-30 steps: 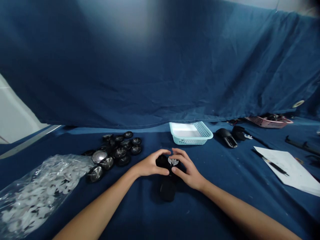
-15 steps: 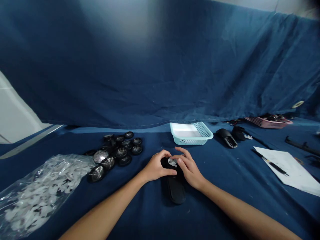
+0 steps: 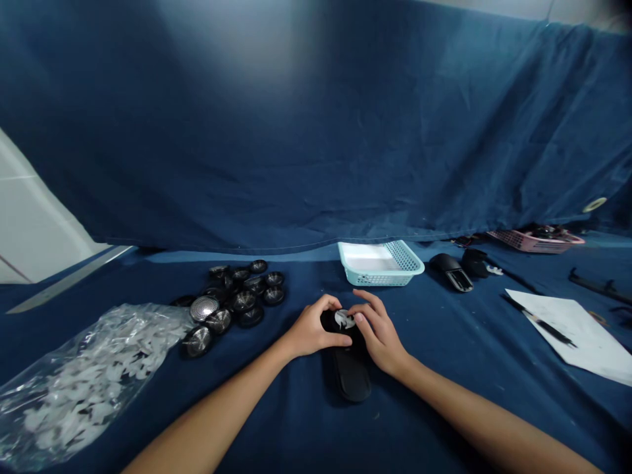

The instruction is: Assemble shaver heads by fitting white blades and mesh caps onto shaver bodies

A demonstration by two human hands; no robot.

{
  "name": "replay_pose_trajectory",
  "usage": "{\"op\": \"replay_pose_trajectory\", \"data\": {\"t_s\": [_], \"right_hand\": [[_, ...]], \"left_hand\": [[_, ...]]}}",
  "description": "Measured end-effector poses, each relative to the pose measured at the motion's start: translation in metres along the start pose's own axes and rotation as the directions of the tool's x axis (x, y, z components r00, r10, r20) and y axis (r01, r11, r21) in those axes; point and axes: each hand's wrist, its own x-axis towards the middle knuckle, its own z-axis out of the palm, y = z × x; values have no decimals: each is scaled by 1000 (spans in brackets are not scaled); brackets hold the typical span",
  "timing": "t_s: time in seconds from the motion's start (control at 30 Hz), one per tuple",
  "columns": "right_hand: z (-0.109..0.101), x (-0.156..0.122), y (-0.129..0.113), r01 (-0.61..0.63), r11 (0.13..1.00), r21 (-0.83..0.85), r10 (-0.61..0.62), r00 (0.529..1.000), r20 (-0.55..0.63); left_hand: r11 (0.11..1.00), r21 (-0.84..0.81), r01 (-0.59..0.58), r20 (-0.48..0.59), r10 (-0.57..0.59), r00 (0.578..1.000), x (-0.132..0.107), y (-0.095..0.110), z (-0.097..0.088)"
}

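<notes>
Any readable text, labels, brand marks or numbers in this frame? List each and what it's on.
None can be read.
White sheet under the pen: no writing can be made out.
Black body gripped by the left hand and right hand, white piece on it: no marking shows.
Teal basket, plastic bag, round mesh parts: no labels visible.
</notes>
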Motion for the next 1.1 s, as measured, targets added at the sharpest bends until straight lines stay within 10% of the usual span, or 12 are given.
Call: {"op": "replay_pose_trajectory", "data": {"t_s": [0.67, 1.1], "right_hand": [[0, -1, 0, 96, 995, -19, -92, 988, 125], [1, -1, 2, -3, 997, 83, 7, 999, -49]], "left_hand": [[1000, 22, -9, 2, 9, 1000, 0, 0, 0], [1000, -15, -17, -1, 17, 1000, 0, -5, 2]]}}
